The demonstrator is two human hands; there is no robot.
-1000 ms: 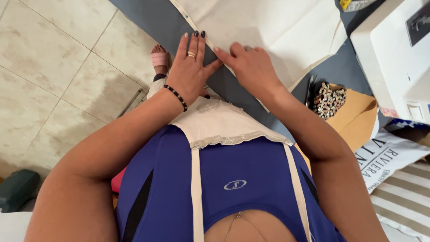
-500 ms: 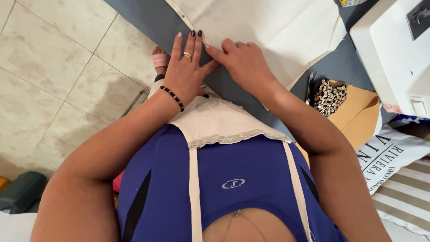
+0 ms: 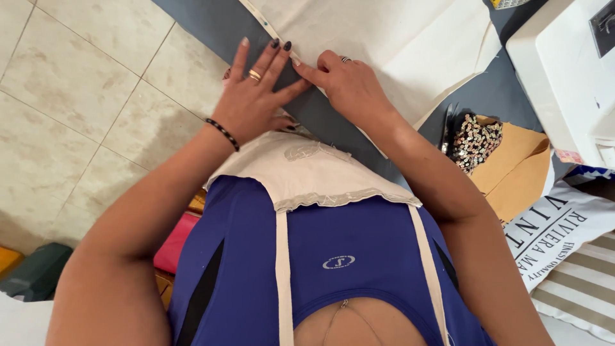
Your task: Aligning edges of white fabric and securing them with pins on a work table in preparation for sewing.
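— Cream fabric is seen in the head view, spread over a grey-blue tabletop, with a narrow seamed edge running diagonally down toward the hands. What has been changed since a second ago?

— Little has been altered. The left hand was already laid flat beside that edge, and it has stayed flat, fingers spread and not closed on anything. The right hand has been kept at the same spot, its fingertips drawn together on the fabric's border; whether the cloth is truly pinched or only pressed cannot be told. Both hands appear slightly higher in the picture (the camera seems to have been tilted, not the hands shifted).

— And what is meant by that for the work?

— The edge is judged to be held down and smoothed in place, with no new stage reached yet.

— Where does the fabric lie relative to the hands?

— Its edge passes just between them: the left hand's fingertips are touching it from the floor side, the right hand is resting on the cloth itself, and the thumb of the left is met by the right index finger.

— What else is noted?

— A white sewing machine is seen at the right, a sequinned piece on tan paper near the right forearm, and a tiled floor to the left.
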